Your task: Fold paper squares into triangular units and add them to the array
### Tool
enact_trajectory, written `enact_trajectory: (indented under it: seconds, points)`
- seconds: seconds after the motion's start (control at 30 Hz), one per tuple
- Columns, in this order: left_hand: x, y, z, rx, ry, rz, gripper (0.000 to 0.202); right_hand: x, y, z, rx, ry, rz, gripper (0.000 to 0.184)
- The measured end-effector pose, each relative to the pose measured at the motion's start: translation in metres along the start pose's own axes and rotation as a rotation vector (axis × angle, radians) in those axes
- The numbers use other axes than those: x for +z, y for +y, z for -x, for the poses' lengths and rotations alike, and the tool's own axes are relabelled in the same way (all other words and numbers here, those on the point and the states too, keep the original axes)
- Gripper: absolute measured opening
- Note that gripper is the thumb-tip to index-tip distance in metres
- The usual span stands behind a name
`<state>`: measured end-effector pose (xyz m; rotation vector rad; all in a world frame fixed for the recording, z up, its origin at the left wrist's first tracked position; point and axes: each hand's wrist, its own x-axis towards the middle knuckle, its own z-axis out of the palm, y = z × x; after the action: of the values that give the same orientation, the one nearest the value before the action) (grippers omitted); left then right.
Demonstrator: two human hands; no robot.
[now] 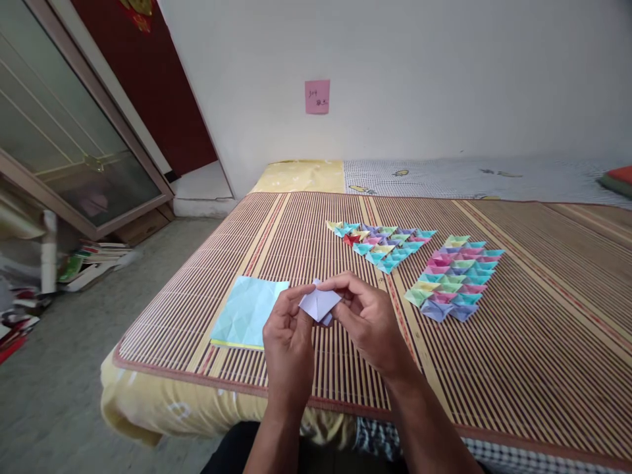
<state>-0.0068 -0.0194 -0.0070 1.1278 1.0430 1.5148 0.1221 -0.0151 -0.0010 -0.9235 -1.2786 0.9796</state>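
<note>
Below centre, left hand and right hand pinch part-folded lilac paper, folded pieces at right looking done, blue sheets at left seemingly unused.

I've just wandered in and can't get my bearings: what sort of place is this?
Probably a bedroom in someone's home: a slatted mat lies over patterned yellow bedding, and what look like books or papers are piled near the glass-paned door.
</note>
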Motion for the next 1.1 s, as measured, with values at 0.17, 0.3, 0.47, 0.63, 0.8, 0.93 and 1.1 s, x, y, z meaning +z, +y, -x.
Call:
enact_trajectory:
  seconds: [0.17, 0.3, 0.47, 0.63, 0.8, 0.93, 1.1]
  points:
    - [-0.003, 0.002, 0.000, 0.019, 0.040, -0.015, 0.011, -0.001, 0.003, 0.000, 0.029, -0.024, -0.059, 0.018]
    - [0.000, 0.005, 0.001, -0.078, -0.007, 0.121, 0.018, -0.002, 0.004, -0.002, 0.107, 0.009, -0.110, 0.014]
    - [0.000, 0.003, 0.001, -0.024, 0.010, 0.093, 0.017, -0.005, 0.001, -0.002, 0.101, -0.024, -0.099, 0.016]
    - [-0.005, 0.003, -0.002, 0.090, 0.014, -0.011, 0.009, -0.010, -0.005, -0.002, 0.050, -0.083, -0.095, 0.021]
    - [-0.003, 0.003, 0.001, 0.047, -0.030, -0.042, 0.014, -0.008, 0.001, -0.005, 0.081, 0.071, 0.004, 0.024]
    - [-0.002, 0.000, 0.002, 0.089, -0.092, -0.061, 0.020, -0.009, 0.006, -0.006, 0.109, 0.108, 0.028, 0.024]
    - [-0.003, -0.003, 0.000, 0.167, -0.193, -0.155, 0.028, -0.011, 0.003, -0.006, 0.078, 0.113, 0.097, 0.025]
